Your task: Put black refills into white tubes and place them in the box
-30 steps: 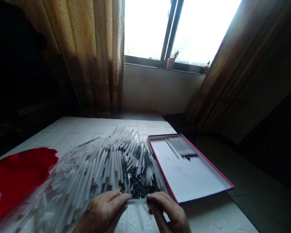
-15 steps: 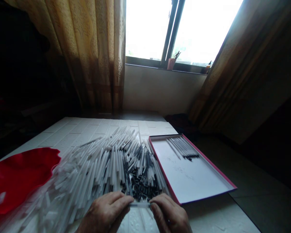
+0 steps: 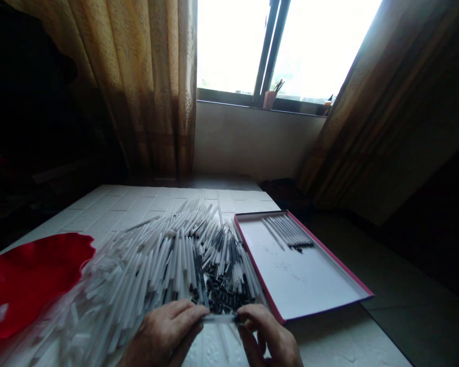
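Observation:
Held level between my two hands is a clear pen barrel. My left hand is closed round its left part. The thumb and forefinger of my right hand pinch its right end, where a small dark piece shows. Just beyond my fingers lie many small black pen parts, probably caps or plugs. White and clear pen barrels spread in a large heap to the left, with dark thin refills among them.
At the right lies a shallow white box with a pink rim, holding a row of pens with black ends. A red wavy-edged dish sits at the left of the white brick-patterned table. A cup stands on the windowsill.
The barrel and my hands stay in almost the same place. My right fingers have lifted and curled slightly at the barrel's right end, where the dark piece now shows more clearly.

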